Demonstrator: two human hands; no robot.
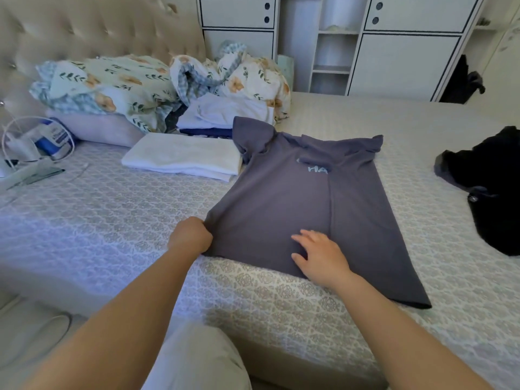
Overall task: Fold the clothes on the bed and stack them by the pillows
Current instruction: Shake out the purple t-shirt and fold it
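Mid-fold on the grey T-shirt [295,209], flat on the bed [112,220] (right side already turned in). Left hand [191,235] pinching the hem corner; right hand [320,254] pressing, fingers spread. Next, probably: left side over.

The shirt's own fold is covering part of the pale lettering [317,169], leaving it unreadable. The right edge is cutting off the black garment [489,187].
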